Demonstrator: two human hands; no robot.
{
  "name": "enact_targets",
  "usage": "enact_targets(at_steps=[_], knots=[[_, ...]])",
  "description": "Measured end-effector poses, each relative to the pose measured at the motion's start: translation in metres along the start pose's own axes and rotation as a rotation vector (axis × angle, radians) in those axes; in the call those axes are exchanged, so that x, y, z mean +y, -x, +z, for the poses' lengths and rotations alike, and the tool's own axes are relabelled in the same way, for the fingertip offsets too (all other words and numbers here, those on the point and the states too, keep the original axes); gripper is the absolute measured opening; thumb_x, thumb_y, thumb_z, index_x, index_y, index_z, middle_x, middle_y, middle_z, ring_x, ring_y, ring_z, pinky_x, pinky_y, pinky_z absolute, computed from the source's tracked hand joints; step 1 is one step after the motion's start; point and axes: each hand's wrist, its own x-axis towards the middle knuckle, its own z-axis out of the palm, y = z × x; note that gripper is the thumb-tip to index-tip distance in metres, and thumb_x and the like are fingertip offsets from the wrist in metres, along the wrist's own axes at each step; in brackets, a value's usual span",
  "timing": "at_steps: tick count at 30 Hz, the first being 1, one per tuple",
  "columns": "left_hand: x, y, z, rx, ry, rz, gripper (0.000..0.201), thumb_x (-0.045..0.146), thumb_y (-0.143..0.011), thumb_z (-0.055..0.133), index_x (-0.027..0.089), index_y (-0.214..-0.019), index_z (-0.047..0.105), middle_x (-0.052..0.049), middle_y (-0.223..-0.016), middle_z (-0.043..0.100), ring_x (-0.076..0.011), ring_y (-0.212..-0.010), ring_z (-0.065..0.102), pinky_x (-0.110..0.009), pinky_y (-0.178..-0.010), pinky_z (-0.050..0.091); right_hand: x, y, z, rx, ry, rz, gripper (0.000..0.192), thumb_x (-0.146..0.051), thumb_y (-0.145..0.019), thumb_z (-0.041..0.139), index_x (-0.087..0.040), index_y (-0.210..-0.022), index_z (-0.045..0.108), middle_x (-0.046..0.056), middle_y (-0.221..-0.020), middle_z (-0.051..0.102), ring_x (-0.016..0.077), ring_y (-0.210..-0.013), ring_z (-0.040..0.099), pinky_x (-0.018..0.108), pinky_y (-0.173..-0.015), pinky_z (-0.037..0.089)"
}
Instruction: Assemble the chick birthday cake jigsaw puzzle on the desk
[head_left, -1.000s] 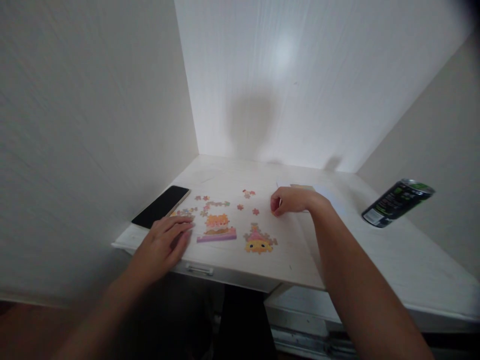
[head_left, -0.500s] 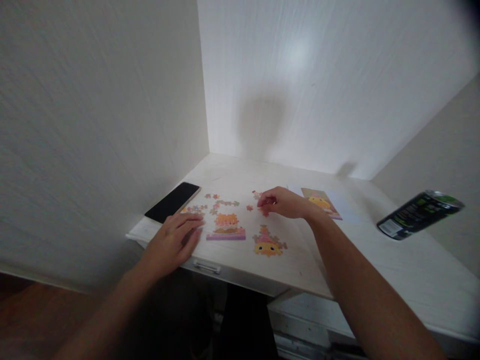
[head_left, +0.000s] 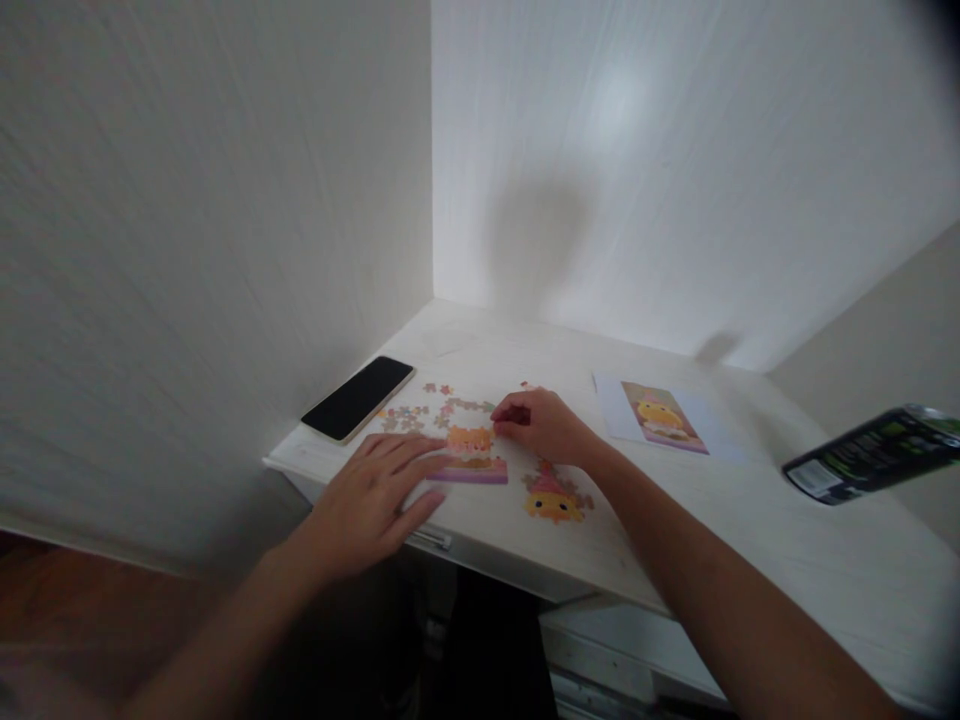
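Head view, looking down at a white, faintly grained desk (head_left: 750,520) set in a pale corner; the landmark is the assembled puzzle block (head_left: 472,452), an orange and pink patch with a straight lilac lower edge, lying near the front edge of the desk. Nearest, the left hand (head_left: 375,500) lies flat beside the block, fingers spread and straight, tips touching its left edge, gripping nothing; right of the block sits a second joined patch (head_left: 555,495), yellow and pink with a knobbly outline. At the block's upper right corner the right hand (head_left: 544,425) is curled, fingertips pinched together; whether a piece sits between them I cannot tell. The step looks like fitting a piece onto the block; the next move likely calls for lining up tabs and pressing down gently. Beyond the block lie small loose pieces (head_left: 409,412), thin card; further left a glossy black phone (head_left: 358,397); far right a printed reference picture (head_left: 660,415) and a dark can (head_left: 870,455).
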Motion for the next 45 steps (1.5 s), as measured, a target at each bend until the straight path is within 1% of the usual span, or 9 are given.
enact_targets(at_steps=[9,17,20,24,28,31,35,42,45], knots=[[0.007,-0.008,0.008,-0.139,-0.07,0.056,0.048,0.046,-0.096,0.045,0.027,-0.14,0.044,-0.007,-0.146,0.046,-0.0277,-0.134,0.043,-0.05,-0.108,0.033,-0.004,-0.002,0.004,-0.026,0.115,-0.019,0.018,-0.013,-0.078,0.059,-0.018,-0.085,0.075,0.004,-0.081,0.073,0.013,-0.07,0.063,0.026,-0.068,0.048],[0.004,-0.008,0.009,-0.152,-0.099,0.067,0.049,0.047,-0.096,0.044,0.024,-0.139,0.046,-0.007,-0.147,0.046,-0.0279,-0.134,0.042,-0.05,-0.107,0.033,-0.004,-0.003,0.005,-0.017,0.127,-0.015,0.015,-0.016,-0.08,0.061,-0.019,-0.087,0.075,0.003,-0.079,0.073,0.0132,-0.068,0.063,0.026,-0.066,0.048],[0.004,-0.008,0.009,-0.142,-0.104,0.071,0.047,0.046,-0.096,0.044,0.025,-0.139,0.046,-0.006,-0.147,0.045,-0.027,-0.134,0.042,-0.049,-0.106,0.034,0.0,-0.003,-0.003,0.062,0.114,0.018,0.016,-0.018,-0.082,0.062,-0.018,-0.092,0.074,0.003,-0.079,0.073,0.0126,-0.066,0.062,0.026,-0.065,0.048],[0.004,-0.008,0.009,-0.125,-0.1,0.072,0.043,0.041,-0.097,0.045,0.026,-0.137,0.048,-0.004,-0.146,0.047,-0.0262,-0.132,0.044,-0.048,-0.105,0.035,0.014,-0.003,-0.021,0.267,0.193,0.042,0.017,-0.018,-0.084,0.059,-0.018,-0.095,0.072,0.005,-0.086,0.073,0.0138,-0.069,0.063,0.028,-0.069,0.048],[0.004,-0.007,0.01,-0.082,-0.08,0.077,0.042,0.034,-0.097,0.047,0.027,-0.138,0.047,-0.004,-0.143,0.05,-0.0256,-0.13,0.046,-0.046,-0.105,0.037,0.028,-0.003,-0.031,0.33,0.29,0.038,0.018,-0.017,-0.086,0.057,-0.019,-0.094,0.073,0.006,-0.09,0.073,0.0153,-0.073,0.064,0.029,-0.072,0.049],[0.005,-0.006,0.008,-0.06,-0.057,0.078,0.045,0.032,-0.097,0.046,0.028,-0.141,0.042,-0.004,-0.144,0.049,-0.0246,-0.13,0.046,-0.046,-0.106,0.038,0.036,-0.002,-0.033,0.299,0.289,0.041,0.018,-0.016,-0.086,0.057,-0.019,-0.095,0.073,0.006,-0.091,0.074,0.0154,-0.074,0.064,0.03,-0.073,0.05],[0.005,-0.003,0.005,-0.021,-0.012,0.06,0.048,0.03,-0.096,0.047,0.025,-0.143,0.039,-0.008,-0.146,0.046,-0.0244,-0.131,0.045,-0.046,-0.108,0.038,0.041,0.002,-0.037,0.161,0.227,0.043,0.021,-0.009,-0.081,0.059,-0.019,-0.094,0.072,0.006,-0.094,0.074,0.015,-0.075,0.065,0.028,-0.071,0.051],[0.01,0.02,0.004,0.242,0.141,0.009,0.038,0.018,-0.093,0.048,0.024,-0.13,0.052,-0.009,-0.131,0.057,-0.0231,-0.121,0.053,-0.043,-0.103,0.045,0.027,0.003,-0.025,0.03,0.179,0.005,0.019,-0.021,-0.081,0.064,-0.021,-0.098,0.072,0.005,-0.092,0.073,0.0149,-0.077,0.065,0.027,-0.069,0.05],[0.011,0.031,0.002,0.294,0.15,-0.045,0.033,0.016,-0.092,0.05,0.025,-0.124,0.055,-0.008,-0.125,0.06,-0.0219,-0.117,0.057,-0.04,-0.098,0.049,0.022,0.001,-0.018,0.019,0.186,-0.024,0.017,-0.021,-0.081,0.064,-0.02,-0.095,0.073,0.006,-0.091,0.072,0.0152,-0.077,0.064,0.028,-0.071,0.049]])
